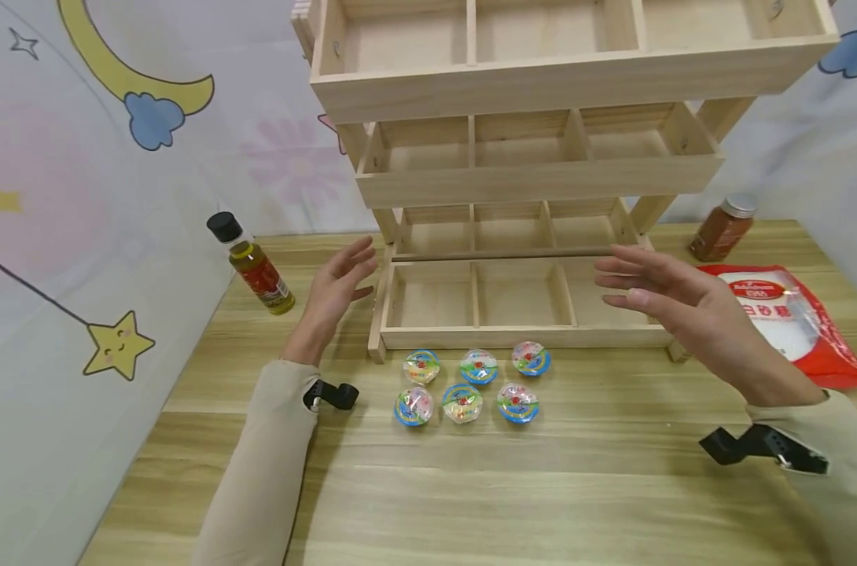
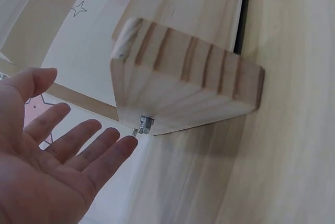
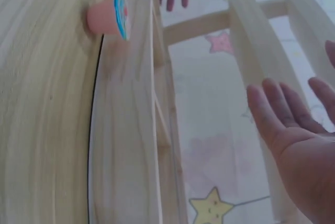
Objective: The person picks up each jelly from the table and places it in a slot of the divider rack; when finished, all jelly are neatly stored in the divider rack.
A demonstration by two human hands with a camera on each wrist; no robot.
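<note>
My left hand [image 1: 335, 287] hovers at the left side of a tiered wooden rack [image 1: 542, 182], fingers loosely spread and holding nothing. In the left wrist view its fingertips come close to a bolt [image 2: 146, 124] on the end of the rack's wooden side piece [image 2: 183, 85]. Over the right end of the lowest compartments is my right hand [image 1: 697, 306], palm facing inward, its fingers extended around nothing. Several small jelly cups [image 1: 462, 403] with colourful film lids stand in two rows before the rack; one pink cup [image 3: 103, 17] shows in the right wrist view.
A bottle of yellow oil [image 1: 262, 275] with a black cap stands left of the rack. On the right are a jar of reddish-brown powder [image 1: 722, 229] and a red-and-white bag [image 1: 789, 322]. Behind hangs a printed cloth [image 1: 209, 173]. The rack's tiers overhang the wooden table [image 1: 542, 503].
</note>
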